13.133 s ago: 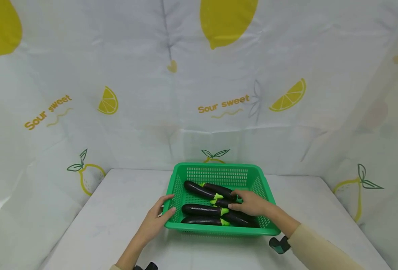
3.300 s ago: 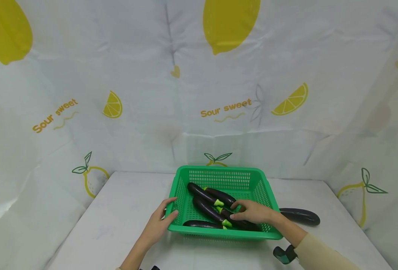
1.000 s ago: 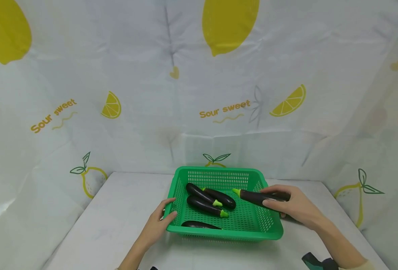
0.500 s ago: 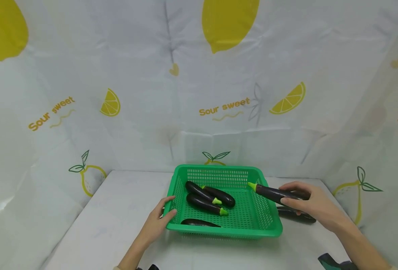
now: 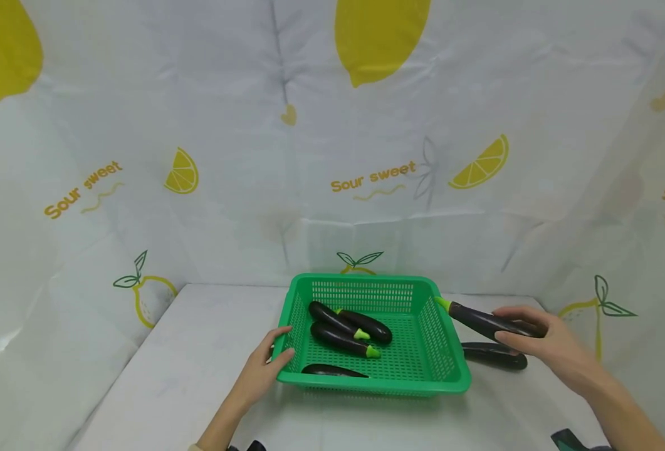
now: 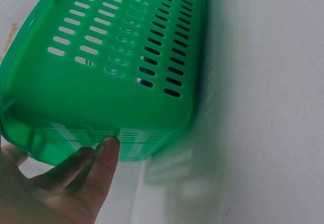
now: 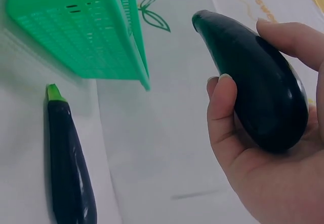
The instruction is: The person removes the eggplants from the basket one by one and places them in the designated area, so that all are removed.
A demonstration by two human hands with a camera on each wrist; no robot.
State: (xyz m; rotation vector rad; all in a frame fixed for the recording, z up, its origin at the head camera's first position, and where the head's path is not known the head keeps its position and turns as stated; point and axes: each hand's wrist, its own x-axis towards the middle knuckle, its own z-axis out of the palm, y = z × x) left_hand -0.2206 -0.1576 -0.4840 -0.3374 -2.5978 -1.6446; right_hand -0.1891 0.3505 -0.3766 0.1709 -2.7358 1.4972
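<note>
Inside the green plastic basket (image 5: 374, 387) lie several dark purple eggplants; one eggplant (image 5: 345, 341) with a green cap lies near its middle left. My left hand (image 5: 257, 371) holds the basket's left rim, with fingers against the outer wall in the left wrist view. My right hand (image 5: 552, 341) grips another eggplant (image 5: 481, 321) by its thick end, in the air beyond the basket's right rim, its green cap pointing left. Below it, a second eggplant (image 5: 496, 356) lies on the table; the right wrist view shows this lying eggplant (image 7: 71, 163) beside the basket.
The white table (image 5: 197, 351) spreads around the basket on both sides and in front. A white sheet (image 5: 242, 219) with lemon prints hangs behind and at the sides. Dark wrist camera parts (image 5: 569, 440) show at the bottom edge.
My right hand has lifted an eggplant out of the basket and carried it right, past the rim. Earlier, another eggplant went from basket to table. My left hand stays on the rim.
</note>
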